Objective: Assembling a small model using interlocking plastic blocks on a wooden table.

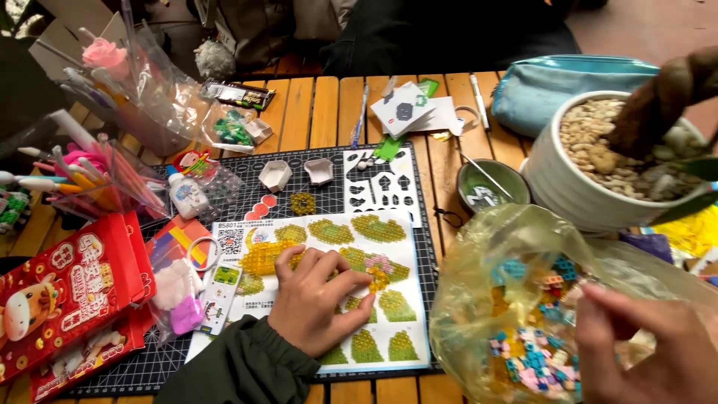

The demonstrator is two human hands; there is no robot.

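Our left hand [318, 303] lies flat, fingers [351, 283] spread, on the sheet [389, 314]. Our right hand [647, 352] pinches the bag [493, 299] of beads [527, 359] between narrow fingers.

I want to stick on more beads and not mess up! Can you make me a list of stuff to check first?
1. Left hand pressing the pattern sheet flat: ok.
2. Sheet lies on the cutting mat: ok.
3. Right hand at the bag of beads: ok.
4. Bead picked up in the fingers: cannot tell.
5. Glue bottle upright and near: ok.
6. Plant pot away from the bag: not ok, it touches it.
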